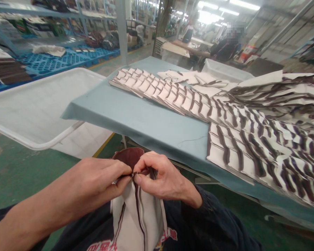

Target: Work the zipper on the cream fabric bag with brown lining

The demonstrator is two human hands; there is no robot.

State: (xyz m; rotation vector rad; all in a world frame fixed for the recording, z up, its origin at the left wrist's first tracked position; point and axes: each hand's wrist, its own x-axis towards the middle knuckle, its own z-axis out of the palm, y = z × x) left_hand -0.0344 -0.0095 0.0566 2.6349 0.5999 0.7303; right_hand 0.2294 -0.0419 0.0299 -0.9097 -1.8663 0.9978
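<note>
Pinching together, the left hand [102,177] and right hand [159,176] grip the dark-edged top of a cream fabric piece [138,216], with rows of similar pieces [225,115] lying beyond them on the table [146,122].

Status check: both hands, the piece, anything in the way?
Left hand and right hand both pinching the fabric piece at its seam, over the lap. Table ahead, cut pieces in rows on it. Nothing between hands and piece.
</note>
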